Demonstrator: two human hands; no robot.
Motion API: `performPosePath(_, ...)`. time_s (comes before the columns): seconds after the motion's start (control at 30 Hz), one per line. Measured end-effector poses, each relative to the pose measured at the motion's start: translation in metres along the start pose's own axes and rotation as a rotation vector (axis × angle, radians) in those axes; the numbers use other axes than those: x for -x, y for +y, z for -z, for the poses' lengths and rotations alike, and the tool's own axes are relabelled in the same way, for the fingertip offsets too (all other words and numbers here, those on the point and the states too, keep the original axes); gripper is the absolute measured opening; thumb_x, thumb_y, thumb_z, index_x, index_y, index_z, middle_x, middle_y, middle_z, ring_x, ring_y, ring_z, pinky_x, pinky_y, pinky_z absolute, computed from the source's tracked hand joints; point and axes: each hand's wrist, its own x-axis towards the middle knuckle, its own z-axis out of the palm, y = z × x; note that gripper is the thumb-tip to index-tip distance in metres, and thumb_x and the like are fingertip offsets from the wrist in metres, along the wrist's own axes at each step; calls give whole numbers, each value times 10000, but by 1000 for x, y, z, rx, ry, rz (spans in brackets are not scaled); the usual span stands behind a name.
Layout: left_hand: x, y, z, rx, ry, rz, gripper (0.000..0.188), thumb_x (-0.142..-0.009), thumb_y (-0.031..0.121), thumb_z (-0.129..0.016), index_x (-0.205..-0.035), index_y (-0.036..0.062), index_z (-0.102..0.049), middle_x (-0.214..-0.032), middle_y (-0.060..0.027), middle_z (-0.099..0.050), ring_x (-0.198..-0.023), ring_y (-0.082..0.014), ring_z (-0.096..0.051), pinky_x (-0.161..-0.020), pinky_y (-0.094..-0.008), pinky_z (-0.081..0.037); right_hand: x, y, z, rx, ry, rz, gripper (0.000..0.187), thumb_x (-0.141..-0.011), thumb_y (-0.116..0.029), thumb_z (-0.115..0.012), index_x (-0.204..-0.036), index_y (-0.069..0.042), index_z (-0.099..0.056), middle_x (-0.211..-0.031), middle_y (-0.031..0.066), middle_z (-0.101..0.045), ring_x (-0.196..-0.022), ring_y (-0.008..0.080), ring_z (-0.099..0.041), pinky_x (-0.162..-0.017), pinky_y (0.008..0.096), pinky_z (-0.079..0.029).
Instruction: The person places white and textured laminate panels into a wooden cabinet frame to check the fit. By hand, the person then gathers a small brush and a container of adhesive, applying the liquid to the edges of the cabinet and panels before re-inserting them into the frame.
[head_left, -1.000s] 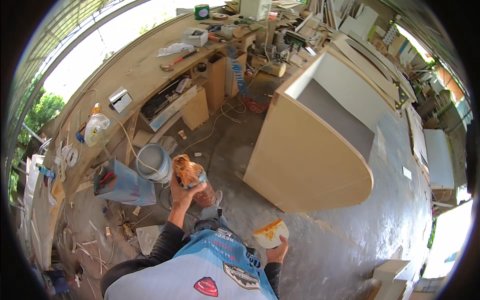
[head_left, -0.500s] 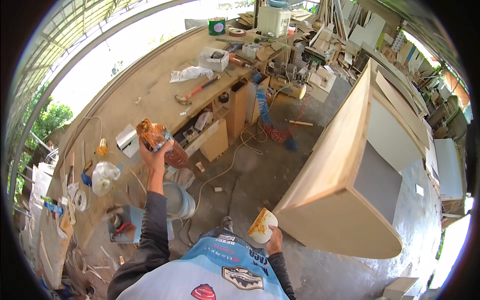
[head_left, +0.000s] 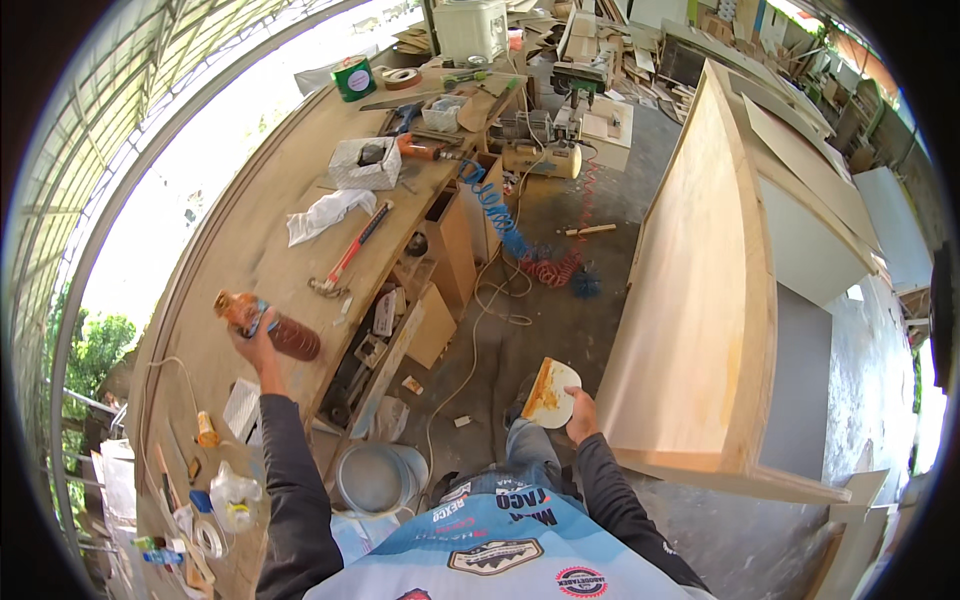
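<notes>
My left hand (head_left: pixel 258 352) is wrapped around a clear plastic bottle (head_left: pixel 297 340) of reddish-brown contents, tilted sideways above the edge of the workbench. Orange-brown smears coat the bottle's upper end. Low on the right, the fingers of my right hand (head_left: pixel 582 415) grip a flat white putty spreader (head_left: pixel 552 400), its left edge streaked with orange-brown paste. Just right of that hand stands a large curved wooden piece (head_left: pixel 690 290) with a pale, bare-looking face; the spreader is apart from it.
The long wooden workbench (head_left: pixel 250 260) on the left carries a claw hammer (head_left: pixel 352 250), a white basket (head_left: pixel 364 165) and a green can (head_left: pixel 353 78). A bucket (head_left: pixel 372 480) stands near my left side. Cable and coiled air hoses (head_left: pixel 510 240) cross the floor toward a compressor (head_left: pixel 540 160).
My view has shifted forward and to the right along the bench. The bottle lies a little flatter in my left hand. My right hand still holds the spreader, now beside the wooden piece's pale face.
</notes>
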Motion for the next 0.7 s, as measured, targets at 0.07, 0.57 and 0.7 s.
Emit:
performPosePath(0.07,-9,-6,-3,64,-12,81,732,-631,113,-900,-1250,-2,-526,-1178,-93,-596,-1036,-208,-591,-907,-335,-483,-28,-18,-15,-46,4,37,358,-896,-158,-537,-1178,58,-577,-1116,141,-668,-1017,279,-667,-922,389,-531)
performPosePath(0.57,46,32,-51,-294,139,81,649,-847,219,-751,-1318,-101,-442,-1273,-169,-546,-1147,-254,-545,-1009,-369,-427,-265,-77,-105,226,117,-1,241,-847,-169,-599,-991,13,-661,-990,88,-660,-943,202,-631,-859,332,-496)
performPosePath(0.7,108,-29,-62,-477,689,-24,424,-929,240,-642,-1188,-76,-528,-1177,-180,-574,-1030,-279,-574,-949,-395,-451,-283,-66,-129,167,96,-29,227,-840,-166,-605,-968,11,-668,-984,86,-655,-959,200,-608,-880,334,-473)
